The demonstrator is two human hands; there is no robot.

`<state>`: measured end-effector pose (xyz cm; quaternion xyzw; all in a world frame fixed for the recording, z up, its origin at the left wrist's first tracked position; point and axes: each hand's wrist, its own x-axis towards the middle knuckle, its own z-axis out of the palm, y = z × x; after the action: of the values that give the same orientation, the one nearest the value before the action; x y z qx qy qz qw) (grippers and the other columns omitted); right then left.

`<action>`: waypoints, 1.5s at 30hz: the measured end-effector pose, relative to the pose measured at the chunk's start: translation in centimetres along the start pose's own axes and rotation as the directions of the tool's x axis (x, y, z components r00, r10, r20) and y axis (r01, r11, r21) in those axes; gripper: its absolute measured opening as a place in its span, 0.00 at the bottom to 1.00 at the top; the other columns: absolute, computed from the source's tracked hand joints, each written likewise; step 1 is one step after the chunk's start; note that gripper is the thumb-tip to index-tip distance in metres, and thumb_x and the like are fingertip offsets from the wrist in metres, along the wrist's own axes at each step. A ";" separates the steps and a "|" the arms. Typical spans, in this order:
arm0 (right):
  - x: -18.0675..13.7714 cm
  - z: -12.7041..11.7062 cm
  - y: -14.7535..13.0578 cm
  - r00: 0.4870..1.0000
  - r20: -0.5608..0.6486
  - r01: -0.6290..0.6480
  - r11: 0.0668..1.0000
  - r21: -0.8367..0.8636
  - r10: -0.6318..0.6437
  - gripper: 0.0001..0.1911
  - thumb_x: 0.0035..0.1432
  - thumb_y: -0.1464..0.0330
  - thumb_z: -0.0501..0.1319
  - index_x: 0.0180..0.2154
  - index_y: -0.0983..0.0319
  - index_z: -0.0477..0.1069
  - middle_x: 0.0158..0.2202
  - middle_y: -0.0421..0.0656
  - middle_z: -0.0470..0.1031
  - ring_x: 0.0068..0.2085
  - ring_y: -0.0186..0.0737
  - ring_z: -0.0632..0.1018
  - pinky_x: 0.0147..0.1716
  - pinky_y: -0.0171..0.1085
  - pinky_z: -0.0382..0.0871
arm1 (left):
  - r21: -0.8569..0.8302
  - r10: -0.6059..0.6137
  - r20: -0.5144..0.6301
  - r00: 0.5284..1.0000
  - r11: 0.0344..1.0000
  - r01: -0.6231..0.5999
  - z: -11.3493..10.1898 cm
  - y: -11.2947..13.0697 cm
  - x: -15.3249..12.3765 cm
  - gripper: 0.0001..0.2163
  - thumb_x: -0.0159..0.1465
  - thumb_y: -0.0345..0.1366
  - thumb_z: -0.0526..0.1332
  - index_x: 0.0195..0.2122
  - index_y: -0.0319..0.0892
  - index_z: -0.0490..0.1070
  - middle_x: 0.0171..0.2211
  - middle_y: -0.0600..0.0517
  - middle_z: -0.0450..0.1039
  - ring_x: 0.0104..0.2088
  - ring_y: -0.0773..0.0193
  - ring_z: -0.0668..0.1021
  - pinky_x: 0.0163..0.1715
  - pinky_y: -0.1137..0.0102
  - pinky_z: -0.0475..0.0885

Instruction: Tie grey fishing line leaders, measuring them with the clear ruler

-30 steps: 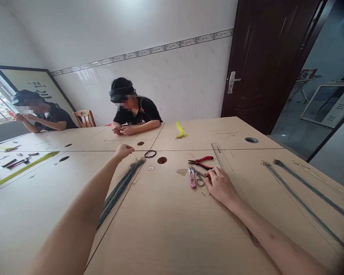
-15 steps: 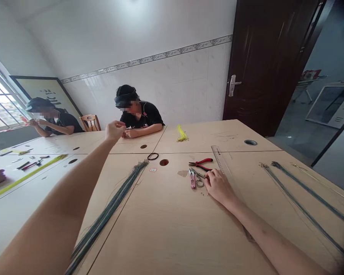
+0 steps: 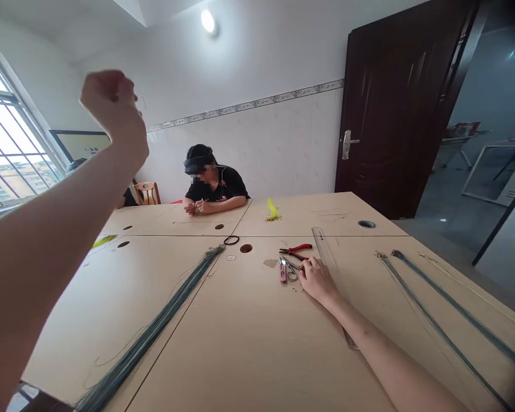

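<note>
My left hand [image 3: 111, 106] is raised high at the upper left, in front of the wall. Its fingers are curled closed, and whatever may be in them is too thin or hidden to make out. Low on the table, my right hand [image 3: 319, 279] rests across the clear ruler [image 3: 320, 243], fingers closed and pointing down. Close to its fingertips lie small scissors [image 3: 292, 276], pink thread snips [image 3: 282, 272] and red-handled pliers [image 3: 298, 249]. I cannot tell what those fingers pinch.
A long bundle of blue-green cords [image 3: 171, 309] lies to the left, near a black ring [image 3: 232, 240]. More cord bundles [image 3: 450, 294] stretch along the right. Yellow cords [image 3: 273, 210] lie farther back. A person [image 3: 214, 183] sits across the table; another is mostly hidden behind my arm.
My left hand has risen up and left, from above the far table edge to high against the wall. The view has tilted up a little. My right hand stays by the scissors.
</note>
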<state>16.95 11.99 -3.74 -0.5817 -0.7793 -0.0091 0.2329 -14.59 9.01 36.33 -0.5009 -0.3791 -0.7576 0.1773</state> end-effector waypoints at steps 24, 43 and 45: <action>-6.2 -25.7 -5.5 0.962 -0.161 0.271 0.714 0.645 -0.220 0.14 0.63 0.57 0.55 0.35 0.59 0.73 0.31 0.38 0.76 0.34 0.31 0.77 0.32 0.30 0.71 | -0.322 -0.185 0.752 0.633 0.735 0.597 -2.8 14.8 -27.2 0.04 0.59 0.30 0.65 0.35 0.46 0.75 0.25 0.57 0.74 0.28 0.71 0.77 0.29 0.78 0.73; -10.6 -26.4 -8.5 0.848 -0.468 0.450 0.806 0.385 -0.250 0.03 0.58 0.64 0.62 0.35 0.48 0.75 0.33 0.26 0.79 0.32 0.24 0.77 0.33 0.22 0.71 | -0.146 -0.032 0.566 0.824 0.980 0.138 -5.9 15.9 -27.5 0.07 0.61 0.31 0.63 0.35 0.53 0.70 0.28 0.62 0.72 0.30 0.70 0.74 0.29 0.74 0.70; -10.5 -26.4 -8.6 0.854 -0.462 0.431 0.823 0.370 -0.239 0.02 0.57 0.64 0.63 0.33 0.49 0.75 0.31 0.26 0.79 0.30 0.25 0.77 0.31 0.22 0.71 | -0.136 0.007 0.555 0.832 0.987 0.082 -5.7 16.0 -27.6 0.07 0.62 0.30 0.62 0.35 0.52 0.69 0.29 0.62 0.73 0.29 0.71 0.75 0.30 0.75 0.70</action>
<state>20.65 -7.77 18.10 -0.3458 -0.7868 0.0172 0.5109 4.21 -8.75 16.83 -0.7032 -0.3641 -0.6106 0.0059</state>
